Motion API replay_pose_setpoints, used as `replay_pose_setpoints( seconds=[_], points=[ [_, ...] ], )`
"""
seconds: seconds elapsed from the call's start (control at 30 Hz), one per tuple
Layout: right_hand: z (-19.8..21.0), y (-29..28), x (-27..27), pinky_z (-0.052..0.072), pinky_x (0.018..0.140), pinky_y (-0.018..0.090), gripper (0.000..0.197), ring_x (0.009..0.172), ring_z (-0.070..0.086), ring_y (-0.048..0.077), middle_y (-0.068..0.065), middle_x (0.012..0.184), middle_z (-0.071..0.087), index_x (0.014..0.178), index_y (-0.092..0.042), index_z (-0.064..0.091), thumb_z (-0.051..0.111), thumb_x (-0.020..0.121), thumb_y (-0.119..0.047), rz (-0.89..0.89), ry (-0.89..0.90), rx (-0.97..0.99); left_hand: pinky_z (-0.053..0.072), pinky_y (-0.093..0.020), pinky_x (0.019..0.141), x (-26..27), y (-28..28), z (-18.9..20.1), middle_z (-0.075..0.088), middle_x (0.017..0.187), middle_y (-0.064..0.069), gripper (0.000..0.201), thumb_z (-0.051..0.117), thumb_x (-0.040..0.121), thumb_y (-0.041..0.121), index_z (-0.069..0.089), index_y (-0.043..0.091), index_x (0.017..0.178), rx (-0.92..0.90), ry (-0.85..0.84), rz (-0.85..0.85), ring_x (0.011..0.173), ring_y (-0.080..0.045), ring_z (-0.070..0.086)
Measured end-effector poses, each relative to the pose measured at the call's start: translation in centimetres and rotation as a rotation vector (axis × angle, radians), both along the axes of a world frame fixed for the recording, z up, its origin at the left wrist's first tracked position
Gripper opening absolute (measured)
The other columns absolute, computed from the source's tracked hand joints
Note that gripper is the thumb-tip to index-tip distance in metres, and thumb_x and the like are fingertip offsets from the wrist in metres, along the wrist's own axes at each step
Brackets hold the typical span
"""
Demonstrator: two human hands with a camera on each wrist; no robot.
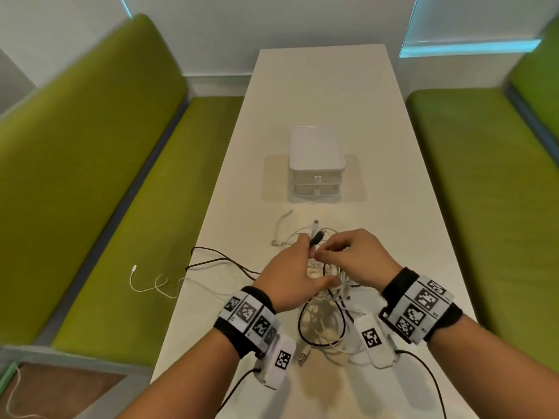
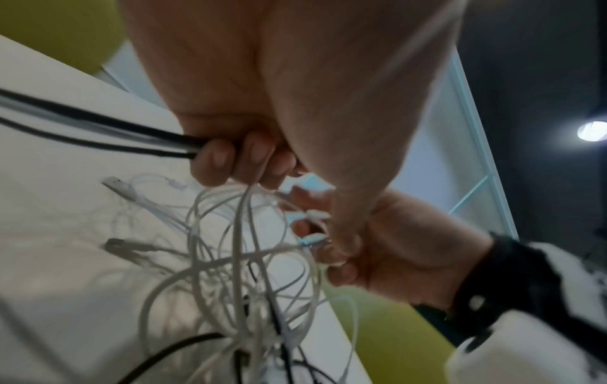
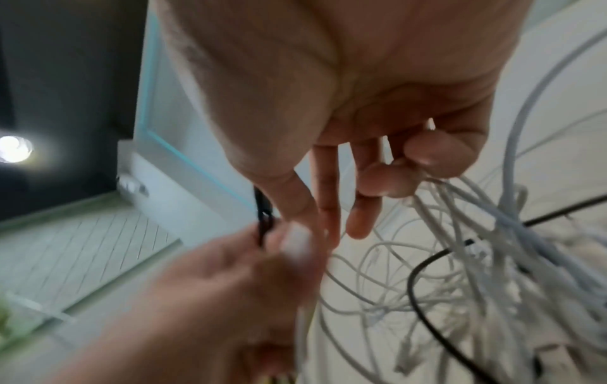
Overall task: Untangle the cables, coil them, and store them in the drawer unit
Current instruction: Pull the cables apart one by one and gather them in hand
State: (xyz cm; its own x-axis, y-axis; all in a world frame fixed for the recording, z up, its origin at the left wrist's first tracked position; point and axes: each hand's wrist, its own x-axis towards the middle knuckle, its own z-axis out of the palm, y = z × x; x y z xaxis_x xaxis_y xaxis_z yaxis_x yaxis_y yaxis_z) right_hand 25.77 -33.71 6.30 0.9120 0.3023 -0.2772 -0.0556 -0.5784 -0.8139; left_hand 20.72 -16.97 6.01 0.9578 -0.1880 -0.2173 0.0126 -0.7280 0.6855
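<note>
1. The left hand [image 1: 290, 276] holds a black cable [image 1: 211, 261] in curled fingers, its plug end sticking up past the fingertips.
2. The right hand [image 1: 360, 258] pinches white cable strands lifted from the tangle of cables [image 1: 326, 316], which sits near the table's [image 1: 393, 207] near edge.
3. One white cable [image 1: 151, 282] hangs over the left edge.
4. The white drawer unit [image 1: 316, 161] stands mid-table, both drawers closed.

No readable words, brands or numbers show anywhere. The only signs are black-and-white square code markers on the wristbands [image 1: 251, 317] and on the white camera housings [image 1: 371, 338] beside them.
</note>
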Motion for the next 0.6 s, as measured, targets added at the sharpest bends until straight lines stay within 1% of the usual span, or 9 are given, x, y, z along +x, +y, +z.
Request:
replay_pose_setpoints(
  seconds=[0.07, 0.1, 0.17, 0.27, 0.33, 0.4, 0.47, 0.53, 0.6],
  points=[
    [0.6, -0.6, -0.1, 0.054, 0.066, 0.030, 0.007, 0.066, 0.066, 0.009, -0.003, 0.074, 0.076, 0.077, -0.024, 0.081, 0.082, 0.082, -0.029, -0.051, 0.025, 0.111, 0.052, -0.038, 0.076, 0.3, 0.1, -0.9, 0.059, 0.098, 0.007, 0.037, 0.067, 0.089, 0.037, 0.039, 0.023, 0.108, 0.073, -0.014, 0.055, 0.088, -0.016, 0.059],
    [1.0, -1.0, -0.1, 0.052, 0.062, 0.028, 0.008, 0.061, 0.065, 0.008, -0.001, 0.074, 0.075, 0.077, -0.021, 0.080, 0.081, 0.083, -0.026, -0.074, 0.025, 0.139, 0.052, -0.041, 0.075, 0.5, 0.5, -1.1, 0.058, 0.095, 0.003, 0.028, 0.062, 0.091, 0.028, 0.039, 0.021, 0.107, 0.106, -0.012, 0.090, 0.086, -0.021, 0.060],
    [1.7, -2.0, 0.1, 0.052, 0.060, 0.029, 0.008, 0.058, 0.065, 0.012, 0.003, 0.075, 0.075, 0.081, -0.014, 0.079, 0.077, 0.087, -0.019, -0.127, -0.034, 0.205, 0.050, -0.038, 0.069, 0.9, 1.7, -1.4, 0.056, 0.087, 0.000, 0.017, 0.054, 0.094, 0.015, 0.039, 0.019, 0.102, 0.128, 0.021, 0.158, 0.080, -0.025, 0.059],
    [2.8, -3.3, 0.8, 0.056, 0.067, 0.037, 0.010, 0.074, 0.070, 0.027, 0.013, 0.089, 0.075, 0.091, -0.001, 0.068, 0.062, 0.097, -0.006, -0.264, -0.205, 0.498, 0.045, -0.035, 0.067, 1.2, 3.4, -1.2, 0.054, 0.084, -0.001, 0.015, 0.053, 0.095, 0.010, 0.040, 0.016, 0.098, 0.093, 0.078, 0.241, 0.075, -0.024, 0.055],
    [3.3, -3.6, 1.1, 0.058, 0.073, 0.040, 0.011, 0.086, 0.070, 0.034, 0.019, 0.103, 0.073, 0.099, -0.001, 0.054, 0.048, 0.105, -0.007, -0.193, -0.198, 0.667, 0.046, -0.033, 0.065, 1.4, 3.8, -0.7, 0.053, 0.084, 0.001, 0.019, 0.059, 0.094, 0.012, 0.041, 0.016, 0.098, 0.058, 0.069, 0.246, 0.072, -0.019, 0.053],
    [3.2, -3.0, 1.0, 0.059, 0.078, 0.041, 0.012, 0.087, 0.072, 0.031, 0.016, 0.098, 0.075, 0.100, -0.004, 0.050, 0.047, 0.106, -0.014, -0.029, -0.131, 0.573, 0.042, -0.025, 0.061, 1.5, 3.7, 0.3, 0.050, 0.083, 0.006, 0.025, 0.065, 0.091, 0.016, 0.041, 0.018, 0.099, -0.009, 0.034, 0.223, 0.070, -0.008, 0.049],
    [2.5, -2.3, 0.7, 0.059, 0.080, 0.038, 0.009, 0.083, 0.072, 0.016, 0.002, 0.088, 0.076, 0.098, -0.014, 0.061, 0.058, 0.102, -0.021, 0.116, -0.212, 0.234, 0.036, -0.024, 0.062, 1.4, 3.3, 1.6, 0.047, 0.080, 0.011, 0.024, 0.067, 0.088, 0.019, 0.044, 0.019, 0.097, -0.173, 0.002, 0.207, 0.067, -0.003, 0.044],
    [2.5, -1.6, 0.4, 0.055, 0.077, 0.035, 0.005, 0.083, 0.067, 0.007, -0.008, 0.085, 0.072, 0.093, -0.023, 0.068, 0.067, 0.097, -0.026, 0.232, -0.329, 0.025, 0.035, -0.026, 0.065, 1.3, 2.9, 2.8, 0.050, 0.074, 0.017, 0.009, 0.056, 0.088, 0.024, 0.051, 0.018, 0.092, -0.442, -0.018, 0.233, 0.064, -0.004, 0.043],
    [3.5, -1.0, 0.2, 0.049, 0.074, 0.027, 0.005, 0.085, 0.064, 0.007, -0.011, 0.087, 0.070, 0.090, -0.025, 0.071, 0.069, 0.095, -0.025, 0.333, -0.337, 0.036, 0.037, -0.024, 0.066, 1.2, 2.6, 3.4, 0.055, 0.068, 0.018, 0.019, 0.042, 0.093, 0.022, 0.057, 0.010, 0.090, -0.570, -0.077, 0.223, 0.064, -0.006, 0.045]
  ],
)
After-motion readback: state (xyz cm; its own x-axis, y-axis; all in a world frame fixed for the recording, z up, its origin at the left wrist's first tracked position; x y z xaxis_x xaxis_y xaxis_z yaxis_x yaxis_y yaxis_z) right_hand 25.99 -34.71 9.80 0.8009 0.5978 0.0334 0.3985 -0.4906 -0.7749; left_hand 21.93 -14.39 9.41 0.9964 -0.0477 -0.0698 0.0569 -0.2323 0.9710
